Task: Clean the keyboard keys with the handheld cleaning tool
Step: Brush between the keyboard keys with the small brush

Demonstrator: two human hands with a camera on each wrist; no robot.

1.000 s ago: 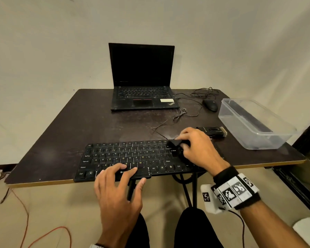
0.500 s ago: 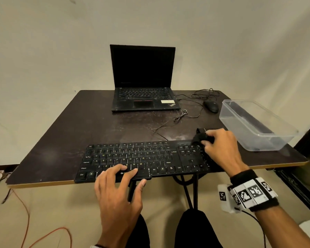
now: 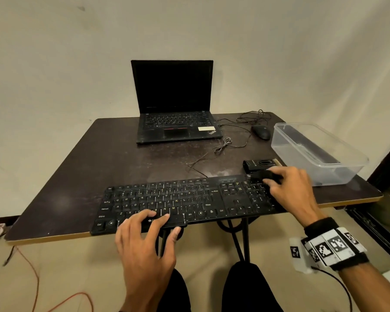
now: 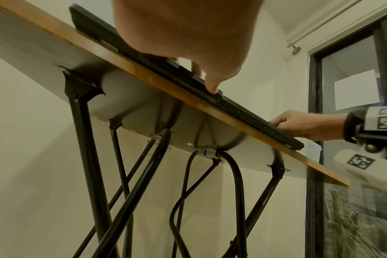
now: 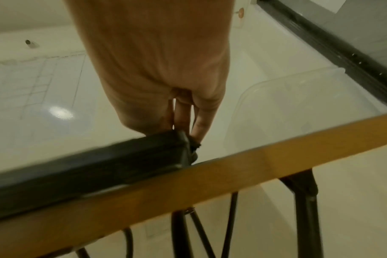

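Observation:
A black keyboard (image 3: 189, 199) lies along the front edge of the dark table (image 3: 99, 165). My left hand (image 3: 158, 219) rests on its front row near the space bar, fingers laid flat and thumb hanging before the edge; the left wrist view shows a fingertip (image 4: 212, 87) pressing the keyboard's (image 4: 243, 111) front rim. My right hand (image 3: 288, 185) grips a small black cleaning tool (image 3: 263, 174) at the keyboard's far right back corner, above the number pad. In the right wrist view the fingers (image 5: 199, 122) curl just past the keyboard's corner (image 5: 88, 165); the tool is mostly hidden there.
A black device with a beige end (image 3: 260, 164) lies just behind the keyboard's right corner. A clear plastic container (image 3: 313, 152) stands at the right edge. An open laptop (image 3: 176, 113), a mouse (image 3: 260, 131) and loose cable (image 3: 223, 147) sit further back.
My right hand has swept the tool rightward, from the keyboard's middle back rows to its far right corner. The left hand has stayed on the front row.

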